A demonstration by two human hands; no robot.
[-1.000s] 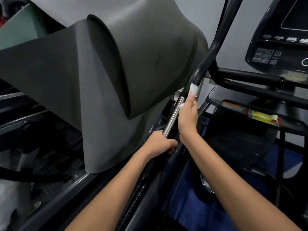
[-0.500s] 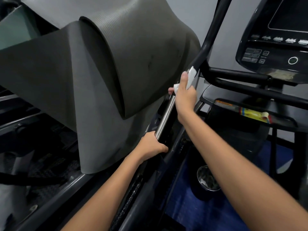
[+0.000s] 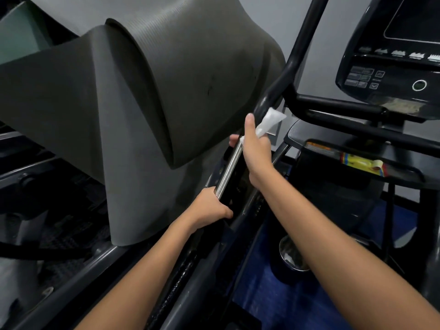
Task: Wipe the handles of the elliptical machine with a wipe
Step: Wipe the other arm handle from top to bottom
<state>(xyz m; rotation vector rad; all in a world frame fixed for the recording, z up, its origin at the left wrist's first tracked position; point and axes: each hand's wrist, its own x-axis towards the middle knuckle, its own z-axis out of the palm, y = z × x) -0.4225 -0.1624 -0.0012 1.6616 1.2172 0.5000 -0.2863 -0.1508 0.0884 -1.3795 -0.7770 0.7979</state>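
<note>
The elliptical's left handle (image 3: 295, 53) is a black tube that runs down from the top centre into a shiny chrome section (image 3: 228, 171). My right hand (image 3: 256, 145) is wrapped around the top of the chrome part, where it meets the black tube, pressing a white wipe (image 3: 270, 122) against the handle. The wipe's loose end sticks out past my thumb. Lower down, my left hand (image 3: 213, 208) grips the bottom end of the chrome section.
A large grey foam mat (image 3: 147, 96) hangs folded just left of the handle. The console (image 3: 390, 55) with buttons is at the upper right, above black crossbars (image 3: 333, 108) and a tray holding a yellow packet (image 3: 362, 163). A metal cup (image 3: 291, 257) sits low on blue flooring.
My right hand has slid the wipe up the chrome section to the joint with the black tube. My left hand has kept its grip lower on the handle.
</note>
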